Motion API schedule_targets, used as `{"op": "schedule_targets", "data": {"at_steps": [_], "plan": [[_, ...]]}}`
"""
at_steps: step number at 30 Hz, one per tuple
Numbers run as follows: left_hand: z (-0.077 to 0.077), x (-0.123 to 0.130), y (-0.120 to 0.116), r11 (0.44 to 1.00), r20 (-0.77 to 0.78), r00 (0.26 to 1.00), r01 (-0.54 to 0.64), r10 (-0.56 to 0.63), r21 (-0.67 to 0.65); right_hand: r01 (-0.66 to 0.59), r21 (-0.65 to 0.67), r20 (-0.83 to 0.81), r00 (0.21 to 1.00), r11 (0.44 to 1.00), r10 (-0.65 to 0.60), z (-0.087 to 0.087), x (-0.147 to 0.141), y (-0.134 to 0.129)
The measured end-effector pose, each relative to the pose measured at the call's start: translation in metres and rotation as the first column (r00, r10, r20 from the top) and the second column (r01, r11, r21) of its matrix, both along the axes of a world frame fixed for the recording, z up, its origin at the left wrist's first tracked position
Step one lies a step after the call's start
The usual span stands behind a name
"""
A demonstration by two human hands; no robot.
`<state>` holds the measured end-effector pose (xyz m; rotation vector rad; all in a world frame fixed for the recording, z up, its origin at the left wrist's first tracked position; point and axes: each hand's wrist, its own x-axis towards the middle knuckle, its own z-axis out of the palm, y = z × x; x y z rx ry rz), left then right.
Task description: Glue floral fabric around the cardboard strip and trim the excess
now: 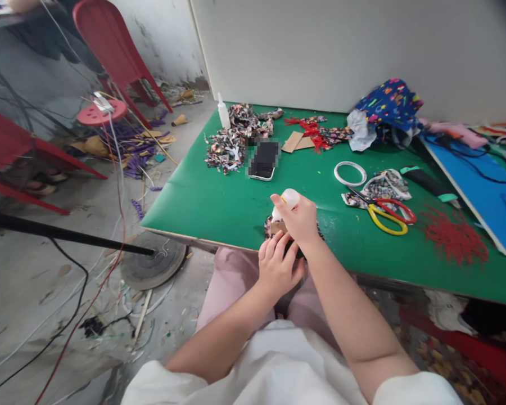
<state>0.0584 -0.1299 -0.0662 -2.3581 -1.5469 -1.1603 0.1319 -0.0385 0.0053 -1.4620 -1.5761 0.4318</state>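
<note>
My right hand [302, 220] is wrapped round a white squeeze bottle [290, 198], tipped with its nozzle pointing down and to the left. Under the nozzle, at the table's front edge, lies a piece of brown cardboard [277, 227] on dark patterned fabric [268, 232]. My left hand [277, 261] rests over the near side of this piece, its fingers stretched out and spread. The palm hides part of the fabric. Whether liquid leaves the nozzle is too small to see.
On the green table [185, 191] are a phone [263, 160], fabric scraps [225, 149], a second bottle [223, 112], cardboard strips [293, 142], a tape roll [350, 174], scissors [388, 219], a green-black tool [428, 183] and red threads [455, 236]. Cables and a stand base [154, 261] lie left.
</note>
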Motion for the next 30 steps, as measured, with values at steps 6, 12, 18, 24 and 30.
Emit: {"op": "schedule_targets", "data": {"at_steps": [6,12,18,24,30], "plan": [[-0.002,0.000,0.000,1.000,-0.002,1.000,0.007,-0.007,-0.005,-0.005,-0.039,0.022,1.000,0.999,0.006,0.000,0.001,0.001],[-0.001,0.000,0.000,1.000,0.003,1.000,0.005,-0.005,0.000,0.009,-0.021,0.039,0.999,1.000,-0.009,-0.002,0.003,0.001],[-0.001,0.000,0.000,1.000,0.009,1.000,0.011,-0.011,-0.006,0.013,-0.014,0.040,0.999,1.000,-0.012,-0.001,0.006,0.000],[0.000,0.000,-0.001,1.000,0.005,1.000,0.009,-0.009,-0.018,0.033,-0.028,0.033,0.999,0.999,-0.032,-0.002,0.013,-0.001],[0.001,0.000,-0.001,1.000,-0.007,1.000,0.006,-0.006,-0.023,0.071,-0.014,0.052,0.996,0.997,-0.070,-0.001,0.021,-0.004]]}}
